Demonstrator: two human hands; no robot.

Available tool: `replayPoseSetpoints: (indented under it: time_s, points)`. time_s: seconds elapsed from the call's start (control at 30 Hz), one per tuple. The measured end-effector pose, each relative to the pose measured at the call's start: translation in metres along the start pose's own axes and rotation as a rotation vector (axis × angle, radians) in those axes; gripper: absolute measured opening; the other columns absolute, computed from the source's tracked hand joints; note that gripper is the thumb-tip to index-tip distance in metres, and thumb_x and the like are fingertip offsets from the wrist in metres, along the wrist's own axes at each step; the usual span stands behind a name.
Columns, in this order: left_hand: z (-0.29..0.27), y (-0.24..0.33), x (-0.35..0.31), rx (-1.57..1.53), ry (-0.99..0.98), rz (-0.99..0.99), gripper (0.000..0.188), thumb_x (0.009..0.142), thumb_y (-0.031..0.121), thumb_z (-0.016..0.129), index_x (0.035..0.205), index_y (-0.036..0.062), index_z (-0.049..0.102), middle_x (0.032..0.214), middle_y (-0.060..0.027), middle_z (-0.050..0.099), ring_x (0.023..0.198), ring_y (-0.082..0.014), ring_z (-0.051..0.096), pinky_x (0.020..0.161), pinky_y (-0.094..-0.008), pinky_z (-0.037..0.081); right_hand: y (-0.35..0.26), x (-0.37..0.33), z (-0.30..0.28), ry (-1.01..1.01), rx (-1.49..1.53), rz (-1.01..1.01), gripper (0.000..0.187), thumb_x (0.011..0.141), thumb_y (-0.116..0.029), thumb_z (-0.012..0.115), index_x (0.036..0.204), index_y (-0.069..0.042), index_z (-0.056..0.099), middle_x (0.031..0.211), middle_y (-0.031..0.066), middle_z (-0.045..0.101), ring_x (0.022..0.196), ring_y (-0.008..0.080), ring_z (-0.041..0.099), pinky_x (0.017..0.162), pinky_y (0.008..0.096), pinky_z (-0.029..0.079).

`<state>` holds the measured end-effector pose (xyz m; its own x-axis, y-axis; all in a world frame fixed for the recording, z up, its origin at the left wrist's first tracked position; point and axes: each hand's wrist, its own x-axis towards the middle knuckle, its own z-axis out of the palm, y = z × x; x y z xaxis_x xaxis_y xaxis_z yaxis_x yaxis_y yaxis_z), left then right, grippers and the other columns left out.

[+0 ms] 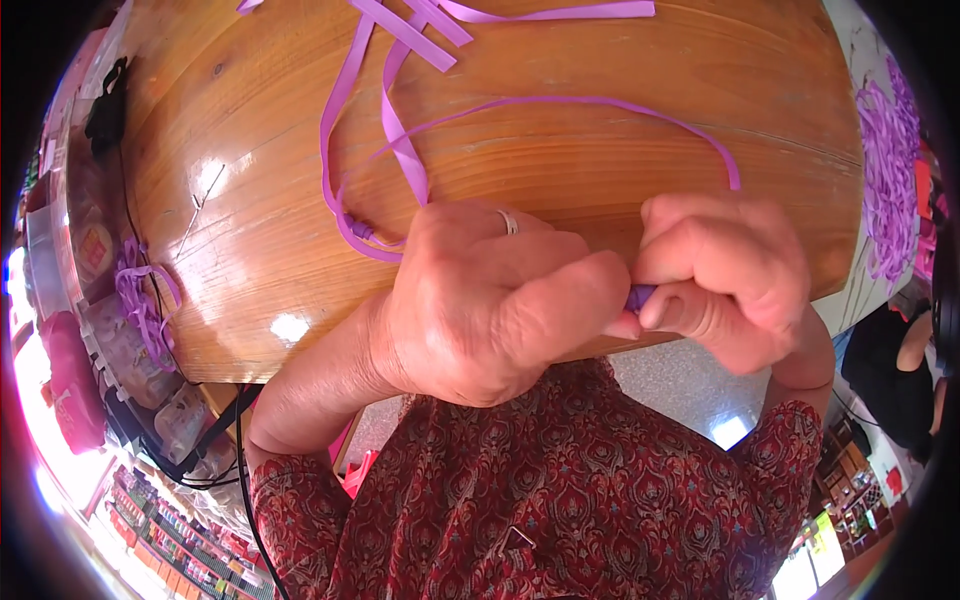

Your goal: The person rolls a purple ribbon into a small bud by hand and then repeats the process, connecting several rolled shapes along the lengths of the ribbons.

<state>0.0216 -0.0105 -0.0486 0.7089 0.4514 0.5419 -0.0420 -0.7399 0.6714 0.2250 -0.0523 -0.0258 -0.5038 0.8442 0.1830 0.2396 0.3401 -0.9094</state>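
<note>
My left hand (490,300), with a ring on one finger, and my right hand (735,275) meet near the table's front edge, both closed. Between their fingertips shows a small darker purple piece of ribbon (640,296), bunched or knotted; the fingers hide most of it. A long purple ribbon (600,101) arcs over the wood beyond my hands, one end coming down to my right hand. Beside my left wrist lies a looped part of ribbon with a small purple knot (360,230) on it. More flat ribbon strips (415,38) cross each other at the far side.
The wooden table (250,110) carries a thin needle-like tool (203,203) at left. A tangled purple ribbon heap (145,300) and clear bags lie along the left edge, with a black cable (243,480). A big ribbon bundle (890,180) hangs at right. Another person (890,370) is at far right.
</note>
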Motion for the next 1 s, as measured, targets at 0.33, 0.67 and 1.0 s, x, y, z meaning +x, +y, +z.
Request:
replayPoseSetpoints:
  time_s: [0.33, 0.67, 1.0]
  points:
    - [-0.007, 0.0, 0.002, -0.082, -0.018, -0.085, 0.02, 0.076, 0.011, 0.073, 0.087, 0.0017, 0.058, 0.07, -0.0089, 0.063, 0.058, -0.0241, 0.064, 0.046, -0.031, 0.049, -0.001, 0.0, -0.014, -0.01, 0.045, 0.043, 0.052, 0.074, -0.042, 0.073, 0.089, 0.006, 0.063, 0.078, 0.0108, 0.061, 0.059, 0.0129, 0.055, 0.048, 0.0229, 0.04]
    - [-0.007, -0.002, 0.002, -0.072, -0.023, -0.069, 0.021, 0.076, 0.011, 0.073, 0.088, 0.0014, 0.058, 0.069, -0.0097, 0.062, 0.056, -0.0244, 0.063, 0.045, -0.032, 0.049, 0.011, 0.003, -0.004, 0.202, -0.42, -0.441, 0.036, 0.062, -0.007, 0.077, 0.092, 0.005, 0.065, 0.079, 0.0111, 0.058, 0.062, 0.0185, 0.056, 0.047, 0.0262, 0.042]
    - [-0.002, -0.007, -0.001, -0.076, -0.065, -0.09, 0.022, 0.07, 0.009, 0.074, 0.086, 0.0019, 0.06, 0.06, -0.0069, 0.056, 0.05, -0.0242, 0.058, 0.042, -0.0332, 0.045, 0.008, 0.003, -0.003, 0.09, -0.661, -0.425, 0.032, 0.063, -0.013, 0.073, 0.086, 0.006, 0.062, 0.072, 0.0085, 0.053, 0.056, 0.0186, 0.05, 0.043, 0.0274, 0.039]
